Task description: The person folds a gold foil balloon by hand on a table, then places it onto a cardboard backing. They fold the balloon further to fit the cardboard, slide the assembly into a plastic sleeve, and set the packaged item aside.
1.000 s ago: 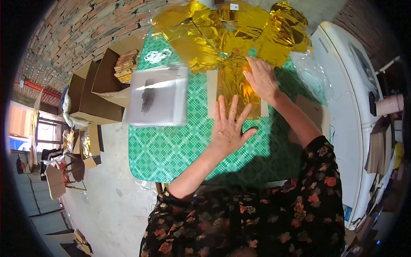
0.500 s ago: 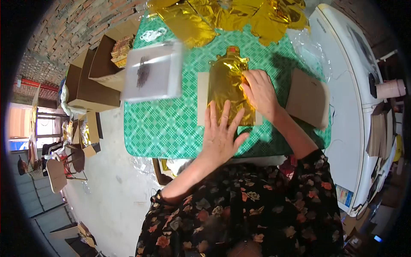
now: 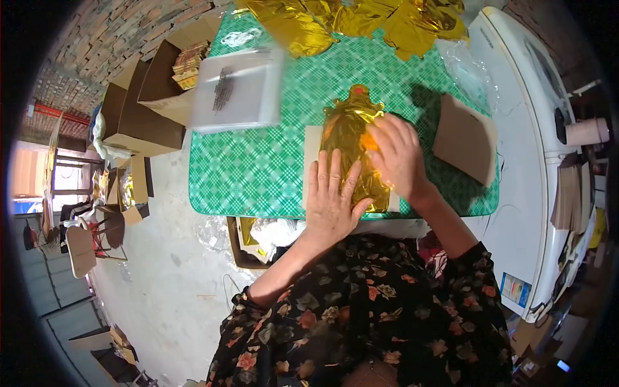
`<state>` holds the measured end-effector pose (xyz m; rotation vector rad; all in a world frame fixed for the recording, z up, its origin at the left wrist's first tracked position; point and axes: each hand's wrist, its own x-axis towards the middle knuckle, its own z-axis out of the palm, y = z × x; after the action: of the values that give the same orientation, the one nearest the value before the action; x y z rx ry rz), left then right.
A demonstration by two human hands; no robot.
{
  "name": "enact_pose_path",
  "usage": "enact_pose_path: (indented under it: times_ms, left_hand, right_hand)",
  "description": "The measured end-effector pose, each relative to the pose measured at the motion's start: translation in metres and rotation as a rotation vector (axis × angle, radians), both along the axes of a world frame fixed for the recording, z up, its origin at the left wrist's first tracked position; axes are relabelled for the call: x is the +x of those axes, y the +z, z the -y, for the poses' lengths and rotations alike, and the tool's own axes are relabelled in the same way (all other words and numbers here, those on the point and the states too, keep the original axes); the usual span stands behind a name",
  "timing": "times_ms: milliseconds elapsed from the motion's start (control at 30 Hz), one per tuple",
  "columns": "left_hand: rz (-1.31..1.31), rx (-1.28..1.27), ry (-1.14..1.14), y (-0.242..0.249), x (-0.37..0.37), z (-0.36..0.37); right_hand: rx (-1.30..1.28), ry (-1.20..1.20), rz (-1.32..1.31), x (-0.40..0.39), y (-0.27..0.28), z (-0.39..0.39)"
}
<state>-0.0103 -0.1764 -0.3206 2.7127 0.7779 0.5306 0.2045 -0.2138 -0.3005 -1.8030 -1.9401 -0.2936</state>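
Observation:
A flat gold foil balloon [image 3: 351, 138] shaped like a gourd lies on a pale card [image 3: 311, 145] near the front edge of the green checked table [image 3: 258, 168]. My left hand [image 3: 330, 200] presses flat on the balloon's lower left part, fingers spread. My right hand [image 3: 400, 155] lies on its right side, fingers bent over the foil. Neither hand lifts the balloon off the card.
A heap of gold foil balloons [image 3: 348, 19] covers the table's far end. A stack of clear plastic bags [image 3: 238, 90] lies at the left, brown cards [image 3: 464, 138] at the right. Open cardboard boxes [image 3: 148, 103] stand left of the table, a white appliance [image 3: 535, 129] right.
The balloon on its card has come closer to the table's front edge. Both hands slid back with it; my right hand now covers more of the foil.

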Motion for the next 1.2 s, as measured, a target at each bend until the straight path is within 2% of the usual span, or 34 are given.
enact_pose_path:
  times_ms: [67, 167, 200, 300, 333, 433, 467, 667, 800, 900, 1000, 1133, 1200]
  left_hand:
    - [-0.026, 0.011, 0.0, -0.003, -0.001, 0.0]
    - [-0.107, 0.002, -0.016, -0.009, 0.001, -0.001]
    - [-0.14, -0.004, 0.017, -0.013, 0.001, 0.002]
    - [-0.113, -0.001, 0.024, -0.016, 0.003, 0.001]
    - [-0.135, -0.01, 0.021, -0.015, 0.002, 0.0]
    - [-0.166, -0.019, 0.022, -0.008, 0.003, -0.001]
    - [-0.161, -0.015, 0.028, -0.007, 0.004, 0.0]
    - [-0.141, 0.0, 0.036, 0.005, 0.003, 0.0]
    - [-0.168, 0.036, 0.05, 0.002, 0.004, 0.001]
    - [-0.159, 0.046, 0.055, -0.001, 0.004, 0.001]
    - [-0.18, 0.067, 0.062, -0.001, 0.004, 0.002]
    - [-0.183, 0.068, 0.053, 0.003, 0.004, 0.001]
    - [-0.185, 0.075, 0.057, 0.004, 0.003, 0.001]
  right_hand:
    - [-0.063, 0.143, 0.03, -0.014, 0.003, -0.003]
    - [-0.281, 0.435, -0.095, -0.038, 0.001, -0.015]
    - [-0.427, 0.496, -0.08, -0.035, 0.005, -0.021]
    - [-0.375, 0.455, -0.067, -0.024, -0.016, -0.038]
    - [-0.452, 0.44, -0.001, -0.019, -0.005, -0.044]
    - [-0.403, 0.35, 0.124, -0.004, -0.03, -0.062]
    - [-0.444, 0.319, 0.185, 0.001, -0.022, -0.066]
    - [-0.249, 0.071, 0.366, 0.033, -0.015, -0.089]
    - [-0.08, 0.144, 0.207, 0.016, 0.004, -0.029]
    - [-0.234, 0.173, 0.01, -0.005, 0.004, 0.03]
    - [-0.301, 0.017, 0.113, 0.003, -0.006, 0.052]
    - [-0.292, -0.144, 0.056, 0.02, -0.006, 0.054]
    - [-0.277, -0.144, 0.028, 0.012, -0.009, 0.059]
